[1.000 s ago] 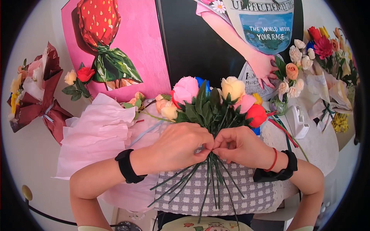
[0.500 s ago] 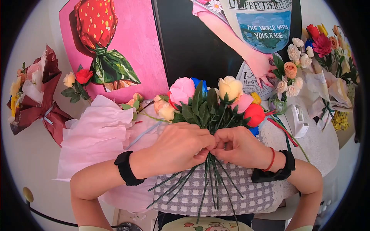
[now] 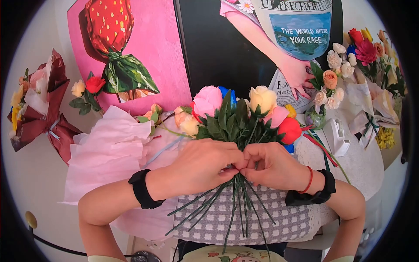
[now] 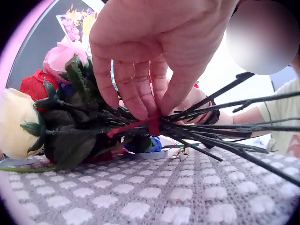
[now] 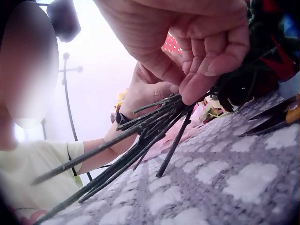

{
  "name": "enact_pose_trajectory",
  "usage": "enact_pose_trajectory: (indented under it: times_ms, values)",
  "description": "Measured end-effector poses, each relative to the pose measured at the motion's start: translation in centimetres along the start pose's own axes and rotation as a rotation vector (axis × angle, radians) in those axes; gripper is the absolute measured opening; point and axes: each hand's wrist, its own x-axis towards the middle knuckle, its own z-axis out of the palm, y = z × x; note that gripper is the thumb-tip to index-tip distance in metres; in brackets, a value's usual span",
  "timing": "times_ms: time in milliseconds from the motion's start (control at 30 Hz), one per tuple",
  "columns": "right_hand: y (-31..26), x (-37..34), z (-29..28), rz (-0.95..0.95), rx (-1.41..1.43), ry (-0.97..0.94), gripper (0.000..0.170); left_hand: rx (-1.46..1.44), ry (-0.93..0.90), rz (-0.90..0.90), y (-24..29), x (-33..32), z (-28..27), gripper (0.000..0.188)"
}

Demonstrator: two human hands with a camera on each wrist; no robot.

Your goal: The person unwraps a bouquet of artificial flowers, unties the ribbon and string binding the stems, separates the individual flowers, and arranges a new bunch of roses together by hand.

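Observation:
A bouquet of artificial flowers lies on the checked cloth, its pink rose (image 3: 207,101), cream rose (image 3: 262,99) and red rose (image 3: 289,130) facing away from me. Dark green stems (image 3: 238,196) fan out towards my body. Round the stems where they cross runs a red ribbon (image 4: 153,125), with a loose end trailing towards the flowers. My left hand (image 3: 203,161) pinches at this ribbon with thumb and fingertips. Opposite it, my right hand (image 3: 275,166) pinches at the same spot, thumb against curled fingers. The fingertips of both hands meet over the binding and hide most of the knot.
Pink wrapping paper (image 3: 109,153) spreads at the left beside a wrapped bouquet (image 3: 48,113). On the right stand a white tape dispenser (image 3: 338,137), a glass vase (image 3: 315,118) of pale flowers and more bouquets (image 3: 371,87). Paintings (image 3: 152,52) lean at the back.
Both hands stay at the binding, with only slight shifts of the fingers. The bouquet keeps its place, and the head view sways a little.

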Motion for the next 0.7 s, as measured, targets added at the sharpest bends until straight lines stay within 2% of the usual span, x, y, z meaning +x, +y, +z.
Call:
enact_pose_trajectory:
  times_ms: [67, 233, 400, 467, 600, 700]
  values:
    - [-0.2, 0.0, 0.0, 0.000, 0.002, 0.001, 0.010, 0.140, -0.002, 0.164, -0.3, 0.2, 0.0, 0.012]
    - [-0.9, -0.3, -0.2, -0.039, -0.192, 0.022, 0.009, 0.144, -0.040, 0.126, -0.4, 0.1, -0.4, 0.012]
    - [-1.3, -0.1, -0.2, -0.001, -0.152, 0.001, 0.010, -0.015, 0.005, 0.025, -0.8, 0.0, -0.2, 0.011]
    - [-1.1, 0.1, -0.2, 0.023, -0.097, -0.007, 0.010, -0.133, -0.049, -0.033, -0.8, 0.2, -0.3, 0.009]
    - [-0.2, 0.1, -0.2, -0.009, -0.045, -0.028, 0.011, -0.125, -0.072, -0.037, -0.6, 0.3, -0.1, 0.010]
    - [-0.2, -0.2, -0.2, -0.058, -0.117, 0.015, 0.013, -0.139, -0.007, 0.059, -0.6, 0.3, 0.3, 0.016]
